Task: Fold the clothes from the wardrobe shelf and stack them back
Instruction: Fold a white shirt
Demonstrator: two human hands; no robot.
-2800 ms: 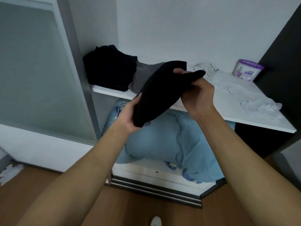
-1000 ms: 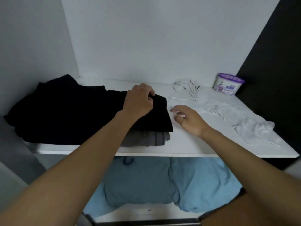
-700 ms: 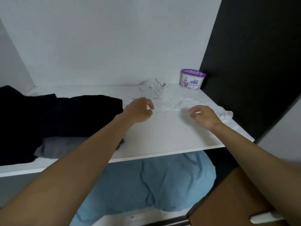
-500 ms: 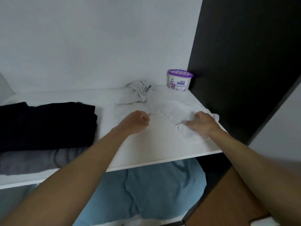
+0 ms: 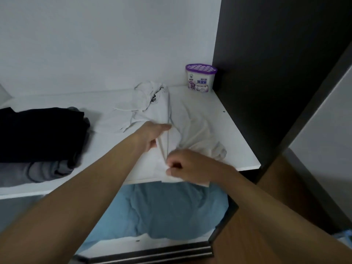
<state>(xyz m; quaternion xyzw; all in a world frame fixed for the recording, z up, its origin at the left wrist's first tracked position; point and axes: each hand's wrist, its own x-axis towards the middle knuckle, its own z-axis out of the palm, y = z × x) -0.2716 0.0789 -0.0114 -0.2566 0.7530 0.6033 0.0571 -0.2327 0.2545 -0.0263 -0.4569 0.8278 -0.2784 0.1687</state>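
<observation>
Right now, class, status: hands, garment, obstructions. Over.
Left hand grips white garment; right hand pinches its near edge. Garment crumpled on shelf. Purple-lidded tub in back corner.

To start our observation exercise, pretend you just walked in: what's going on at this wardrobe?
A person is working on a white garment spread on the wardrobe shelf. The left hand grips a raised fold of it, and the right hand pinches its cloth near the shelf's front edge. It is not yet folded. At the left, a folded black garment lies on a grey garment.
</observation>
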